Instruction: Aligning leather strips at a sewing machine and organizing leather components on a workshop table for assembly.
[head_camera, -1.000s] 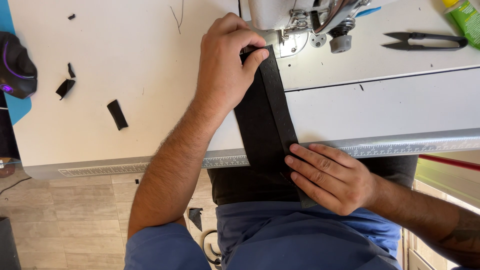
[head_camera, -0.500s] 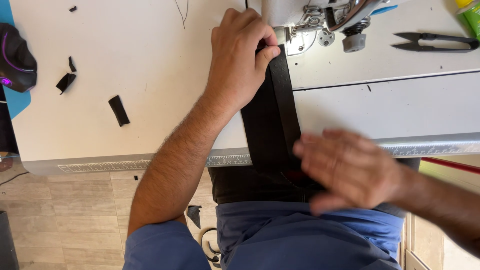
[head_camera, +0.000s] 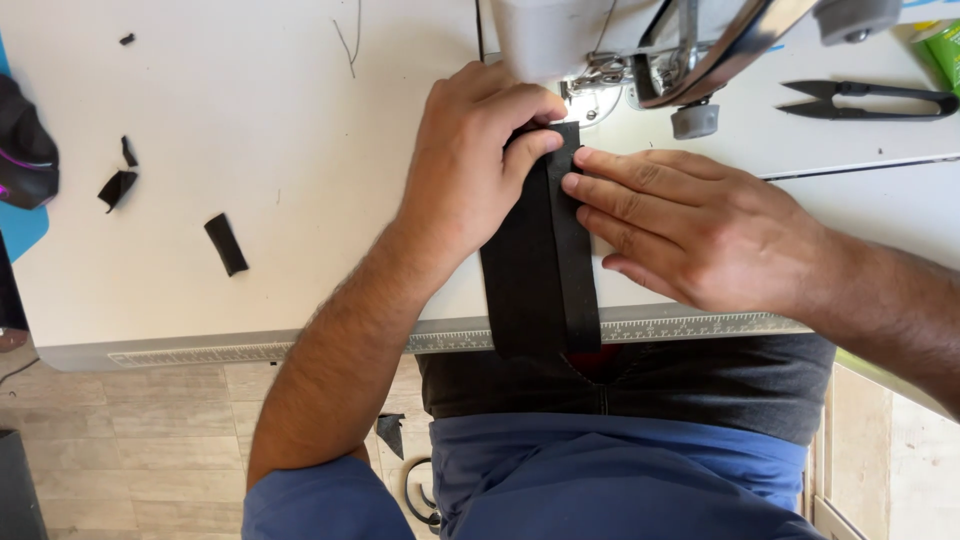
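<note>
White table: left hand pinching, right hand flat on black fabric strip below sewing machine; black snips at two o'clock, fabric scraps at nine.

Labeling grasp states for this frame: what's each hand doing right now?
Left hand: fingers curled, pinching the top end of the long black fabric strip.
Right hand: open, fingers flat, pressing the strip's right edge.
</note>
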